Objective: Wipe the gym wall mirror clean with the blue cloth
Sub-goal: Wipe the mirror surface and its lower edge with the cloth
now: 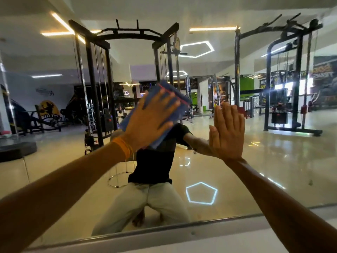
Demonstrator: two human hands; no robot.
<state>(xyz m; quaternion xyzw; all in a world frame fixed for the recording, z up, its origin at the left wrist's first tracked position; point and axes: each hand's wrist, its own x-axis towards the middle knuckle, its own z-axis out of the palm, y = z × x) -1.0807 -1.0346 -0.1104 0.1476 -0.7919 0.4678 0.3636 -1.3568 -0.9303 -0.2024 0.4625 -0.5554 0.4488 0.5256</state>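
Head view. The wall mirror (273, 170) fills nearly the whole frame, and its lower edge meets a pale ledge (182, 234) running across the bottom.

The left hand (151, 115) is raised to the glass near the centre of the frame. Its fingers are straight and spread, with the palm flat on the blue cloth (166, 86), pressing it against the mirror. No finger is curled round the fabric. The cloth is folded into a thick pad with a red stitched line along its upper edge, and it shows above, to the right of and below the hand. The hand and cloth are somewhat blurred. An orange wristband (124, 147) sits on the left wrist.

The right hand (228, 132) is well to the right of the cloth and apart from it. It lies flat against the bare glass with fingers straight, close together and pointing up, and it holds nothing.

Reflected in the glass:
- A person's torso in a black shirt (155, 161) and light trousers, seen below the cloth.
- A black cable machine (127, 33) behind the person.
- A second black rack (291, 70) at the right.
- A glossy floor carrying a pentagon light reflection (201, 193).
- Strip lights on the ceiling.
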